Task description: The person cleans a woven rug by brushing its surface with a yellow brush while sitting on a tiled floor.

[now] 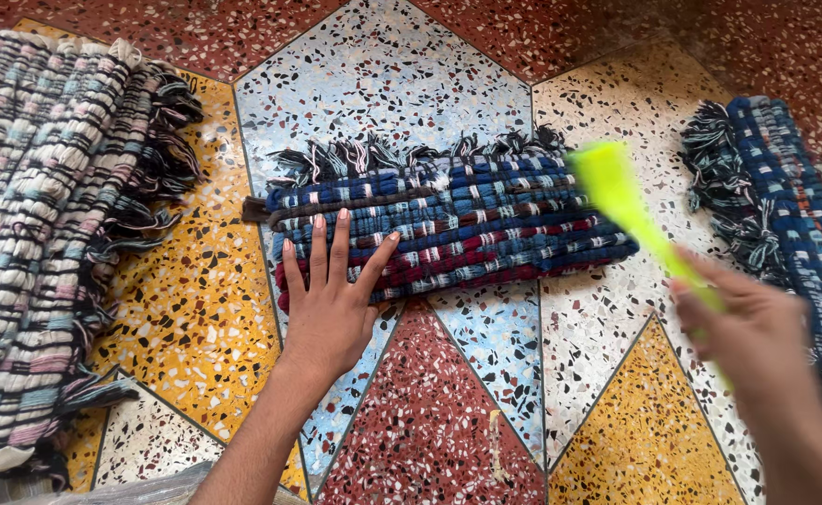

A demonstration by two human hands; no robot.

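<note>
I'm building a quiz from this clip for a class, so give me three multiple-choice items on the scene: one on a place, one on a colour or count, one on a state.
1. Where does the left hand rest?
A. On the folded blue and maroon woven mat
B. On the bare terrazzo floor
C. On the pale striped mat pile

2. What colour is the brush in the right hand?
A. Red
B. Neon yellow-green
C. White

3. How does the left hand lie?
A. Clenched in a fist
B. Flat, fingers spread
C. Pinching a fringe

Answers:
1. A, since its fingers lie on the centre mat's left part.
2. B, as the blurred tool is bright yellow-green.
3. B, because the palm is down with the fingers apart.
</note>
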